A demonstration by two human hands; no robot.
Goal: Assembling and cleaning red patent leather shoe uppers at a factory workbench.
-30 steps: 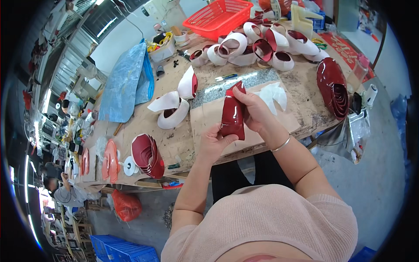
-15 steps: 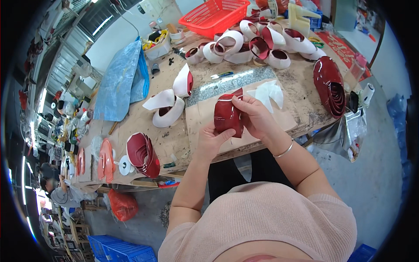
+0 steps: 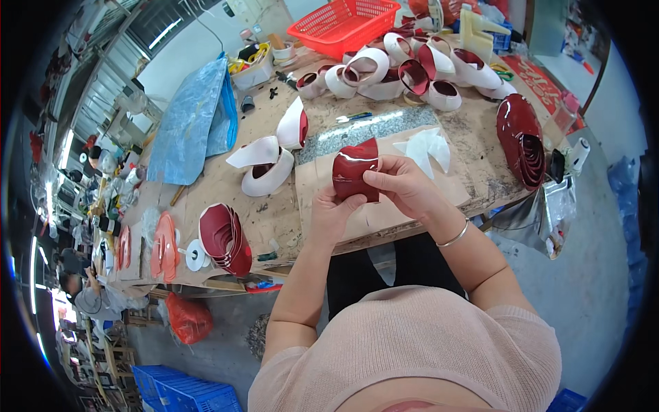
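Table (image 3: 274,216): brown, stained | slab (image 3: 329,141): speckled grey | floor (image 3: 583,230): grey | red piece (image 3: 353,173): held

Here's the left forearm (image 3: 302,278) running almost straight up, with the right forearm (image 3: 475,254) slanting up and in to the left, both elbows bent! The left hand (image 3: 333,214) sits lower, gripping, its thumb (image 3: 354,201) angled up to the right, the other fingers (image 3: 325,196) mostly hidden. Just beside it, a little higher, the right hand (image 3: 412,187) pinches firmly, its own thumb pointing left, wrist (image 3: 446,228) nearly straight!
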